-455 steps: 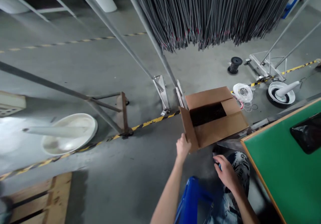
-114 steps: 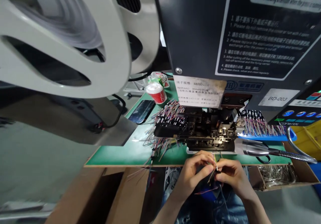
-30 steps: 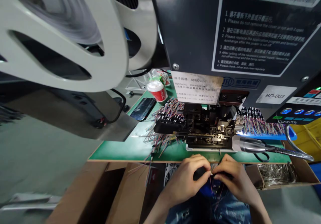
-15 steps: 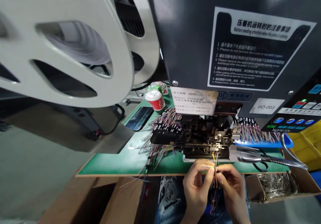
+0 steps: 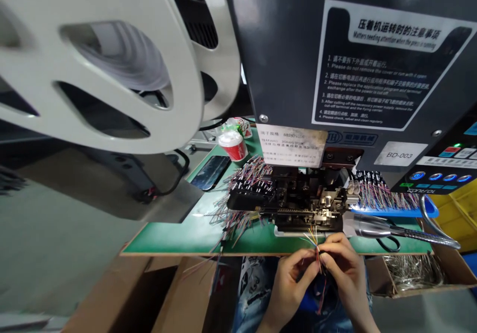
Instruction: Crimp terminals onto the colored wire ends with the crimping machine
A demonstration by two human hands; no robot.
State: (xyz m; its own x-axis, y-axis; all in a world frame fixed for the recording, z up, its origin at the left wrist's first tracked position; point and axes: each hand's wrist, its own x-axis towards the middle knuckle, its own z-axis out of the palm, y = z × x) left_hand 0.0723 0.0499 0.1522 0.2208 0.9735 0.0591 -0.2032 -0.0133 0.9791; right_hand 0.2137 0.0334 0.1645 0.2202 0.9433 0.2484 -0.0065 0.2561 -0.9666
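Observation:
A small bundle of thin coloured wires [image 5: 318, 254] is pinched between the fingertips of both hands, just in front of the green table's edge. My left hand [image 5: 296, 281] grips it from the left, thumb and fingers pressed together. From the right, my right hand [image 5: 343, 268] holds the same bundle. The wire tips fan out upward, a little below the metal crimping head [image 5: 324, 213] of the dark press [image 5: 276, 64]. Red and dark wire ends hang down below the fingers.
Wire piles lie left of the crimping head and in a blue tray [image 5: 395, 213] at right. A phone [image 5: 210, 172], a red cup [image 5: 233, 145], a flexible lamp [image 5: 368, 226], a large reel [image 5: 182, 74] and a cardboard box [image 5: 454, 273] of wire are around.
The wire bundle has moved away from the crimping head toward me, and its upper ends are now spread apart. Both hands still pinch it. The view has shifted slightly.

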